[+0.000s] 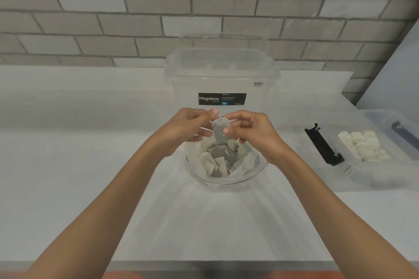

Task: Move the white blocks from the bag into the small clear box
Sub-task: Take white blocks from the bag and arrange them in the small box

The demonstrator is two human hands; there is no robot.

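Note:
Both hands meet above a clear round bowl [226, 180] lined with a thin bag that holds several small grey-white wrappers [216, 161]. My left hand [189, 128] and my right hand [247, 130] pinch one small wrapper [219, 132] between them, left at its top edge, right at its side. Whether a block is inside the wrapper cannot be made out. The small clear box [371, 165] lies at the right with several white blocks [362, 145] in it.
A tall clear Megabox storage tub [221, 84] with its lid on stands right behind the bowl. A black latch [323, 145] clips the small box's left end. A grey brick wall runs along the back of the white counter [90, 142].

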